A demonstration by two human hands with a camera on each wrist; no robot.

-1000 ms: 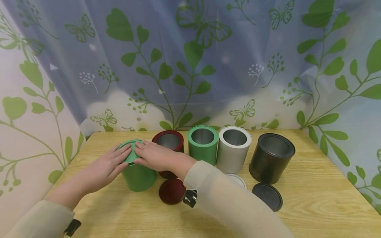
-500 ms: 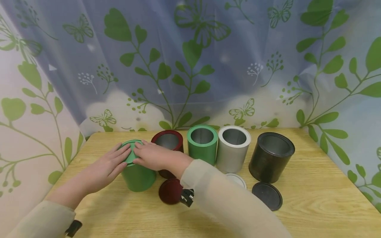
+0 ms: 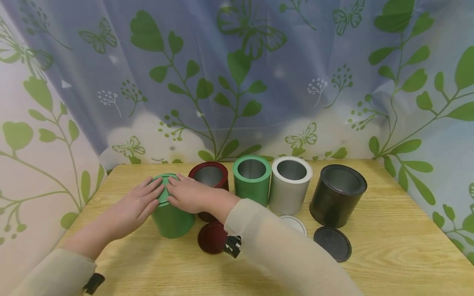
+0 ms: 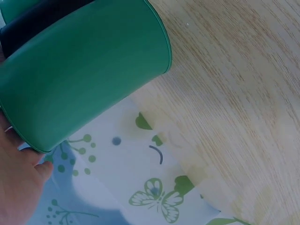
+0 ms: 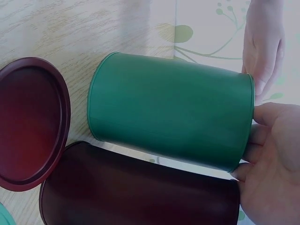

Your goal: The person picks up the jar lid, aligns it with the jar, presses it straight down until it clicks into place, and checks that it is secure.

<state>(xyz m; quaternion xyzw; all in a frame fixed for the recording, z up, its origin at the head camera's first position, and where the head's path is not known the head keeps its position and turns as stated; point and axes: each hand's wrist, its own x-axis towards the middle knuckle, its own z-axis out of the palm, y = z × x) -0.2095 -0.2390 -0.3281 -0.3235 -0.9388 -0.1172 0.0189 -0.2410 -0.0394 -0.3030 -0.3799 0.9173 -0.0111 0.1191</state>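
head view, I have left hand [image 3: 134, 205] and right hand [image 3: 189, 193] straight-fingered atop leftmost green can [image 3: 173, 222], right sleeve [image 3: 289, 248] partly masking white lid [image 3: 297, 225], wooden table [image 3: 392, 255], printed curtain [image 3: 289, 98] at far side, left wrist view, same can, right wrist view, red lid [image 5: 28, 126] near red can [image 5: 140, 187]

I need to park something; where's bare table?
Bare table lies right of the black can and black lid, and on the near side of the red lid. Crowded: from the lidded green can across to the black can.

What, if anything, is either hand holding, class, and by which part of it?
Nothing is gripped: the left hand and the right hand rest with fingers extended on the lid of the leftmost green can.
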